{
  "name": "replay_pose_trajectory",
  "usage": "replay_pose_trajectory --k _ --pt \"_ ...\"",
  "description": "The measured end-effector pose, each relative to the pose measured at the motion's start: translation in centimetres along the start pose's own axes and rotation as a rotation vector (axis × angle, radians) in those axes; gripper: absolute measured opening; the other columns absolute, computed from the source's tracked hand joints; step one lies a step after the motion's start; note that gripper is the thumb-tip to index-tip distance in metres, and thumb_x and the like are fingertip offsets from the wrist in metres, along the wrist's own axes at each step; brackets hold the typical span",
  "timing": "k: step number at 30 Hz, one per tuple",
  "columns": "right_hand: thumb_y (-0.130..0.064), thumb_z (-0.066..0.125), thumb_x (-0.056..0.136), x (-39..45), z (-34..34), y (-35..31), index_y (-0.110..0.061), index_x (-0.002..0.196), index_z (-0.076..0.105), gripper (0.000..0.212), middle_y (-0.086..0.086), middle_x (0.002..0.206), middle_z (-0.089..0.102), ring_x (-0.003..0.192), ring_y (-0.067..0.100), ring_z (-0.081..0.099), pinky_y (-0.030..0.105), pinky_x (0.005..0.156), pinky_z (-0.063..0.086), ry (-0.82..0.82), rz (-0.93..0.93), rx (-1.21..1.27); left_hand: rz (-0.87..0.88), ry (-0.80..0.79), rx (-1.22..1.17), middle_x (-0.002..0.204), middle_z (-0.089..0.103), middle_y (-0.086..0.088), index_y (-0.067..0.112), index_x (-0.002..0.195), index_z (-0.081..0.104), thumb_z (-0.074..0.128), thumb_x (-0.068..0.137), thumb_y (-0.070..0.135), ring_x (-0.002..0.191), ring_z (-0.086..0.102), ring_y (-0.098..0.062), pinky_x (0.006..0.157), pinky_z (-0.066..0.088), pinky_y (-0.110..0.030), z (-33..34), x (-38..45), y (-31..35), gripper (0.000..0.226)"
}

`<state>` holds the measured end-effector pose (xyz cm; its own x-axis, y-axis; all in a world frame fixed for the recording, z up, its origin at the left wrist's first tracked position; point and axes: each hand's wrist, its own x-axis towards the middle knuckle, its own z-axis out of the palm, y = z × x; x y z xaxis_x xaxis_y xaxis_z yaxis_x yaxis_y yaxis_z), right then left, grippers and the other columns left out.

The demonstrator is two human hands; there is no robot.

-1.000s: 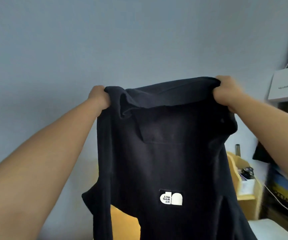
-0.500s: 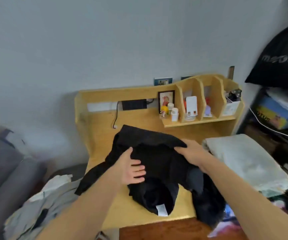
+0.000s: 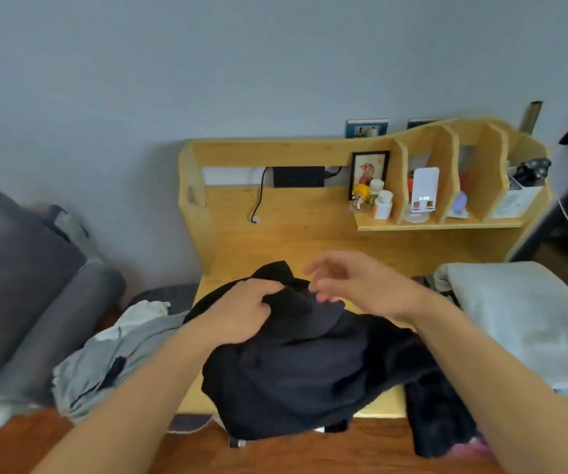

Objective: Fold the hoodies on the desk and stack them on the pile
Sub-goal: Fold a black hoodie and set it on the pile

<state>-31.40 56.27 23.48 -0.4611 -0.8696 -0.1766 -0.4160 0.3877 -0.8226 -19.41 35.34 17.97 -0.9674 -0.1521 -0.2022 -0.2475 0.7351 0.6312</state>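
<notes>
1. While the black hoodie (image 3: 296, 367) lies bunched on the front half of the wooden counter (image 3: 275, 234), its lower edge hangs over the front rim and a dark fold trails off the front right corner.
2. Left hand (image 3: 241, 314): the grip is narrow, with fingers curled into a raised fold of the hoodie near its far edge, holding the fabric.
3. Right hand (image 3: 357, 285): the grip is wide, with fingers loosely spread just above the same fold; the fingertips sit close to the fabric, and contact cannot be told through the blur.
4. A pale folded pile (image 3: 515, 319) lies to the right of the counter, just beside the hoodie.
5. A grey-and-white heap of garments (image 3: 111, 354) lies to the left, below counter level.
6. A shelf unit (image 3: 446, 186) at the counter's back right holds a framed picture (image 3: 368, 171), small bottles (image 3: 382, 203) and a white stand (image 3: 424, 189).
</notes>
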Motion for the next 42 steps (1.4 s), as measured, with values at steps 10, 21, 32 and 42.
replay_pose_trajectory --k 10,21,32,42 --pt "-0.035 0.08 0.08 7.9 -3.5 -7.5 -0.029 0.106 0.066 0.031 -0.011 0.105 0.073 0.099 0.008 0.068 0.042 0.093 0.054 -0.181 -0.203 -0.426 0.26 0.389 -0.001 0.099 0.069 0.017 0.034 0.112 0.065 0.06 0.095 0.011 0.082 0.061 0.003 0.08 0.049 -0.024 -12.7 -2.9 6.8 0.029" --pt "-0.029 0.073 0.085 5.4 -21.7 -22.8 -0.012 0.09 0.065 0.02 0.004 0.088 0.068 0.086 0.024 0.06 0.035 0.071 0.049 0.779 -0.353 -0.561 -0.059 0.979 0.335 0.095 0.062 -0.002 0.021 0.092 0.059 0.059 0.086 0.016 0.086 0.061 -0.031 0.067 0.047 -0.038 -27.3 0.2 9.7 0.008" --pt "-0.036 0.067 0.094 1.3 -31.4 -28.4 -0.013 0.101 0.045 0.033 0.017 0.097 0.061 0.084 0.038 0.057 0.043 0.07 0.046 1.234 -0.231 -1.06 0.059 1.354 0.941 0.07 0.04 -0.003 0.011 0.094 0.04 0.048 0.088 -0.003 0.058 0.041 -0.024 0.059 0.032 -0.038 -43.5 -2.7 23.7 0.016" --pt "-0.002 0.049 0.081 -0.2 -31.5 -25.2 -0.004 0.081 0.05 0.003 0.018 0.081 0.053 0.077 0.037 0.051 0.037 0.067 0.038 1.508 -0.028 -0.55 0.322 1.237 1.229 0.081 0.057 -0.002 0.017 0.104 0.041 0.05 0.092 0.064 0.063 0.056 -0.031 0.056 0.036 -0.034 -42.7 -2.3 20.7 0.049"
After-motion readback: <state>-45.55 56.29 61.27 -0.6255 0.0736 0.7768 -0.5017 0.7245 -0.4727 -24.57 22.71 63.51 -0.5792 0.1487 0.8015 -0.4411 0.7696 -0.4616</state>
